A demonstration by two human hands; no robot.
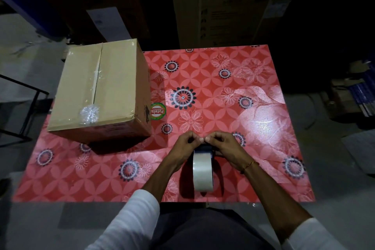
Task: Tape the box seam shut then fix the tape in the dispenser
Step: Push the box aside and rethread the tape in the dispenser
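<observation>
Hands are meeting over the tape dispenser (203,168) near the table's (263,168) front edge: left hand (185,143) & right hand (224,144) both pinching fingertips together, thumbs nearly touching (what's pinched is too small to tell). Box (101,91) is sitting well apart at the far-left corner, top seam taped w/ a crumpled wad near its front, round sticker (158,111) lying just beside it.

Hidden/unclear bits, head cam

Dispenser (211,151) mostly covered by both hands + tape roll (203,170); fingertips (206,139) pinched together, what they hold too small to tell. Table (263,168) far left corner hidden under box (101,91). Background cartons (223,2) dark, print unreadable.
</observation>
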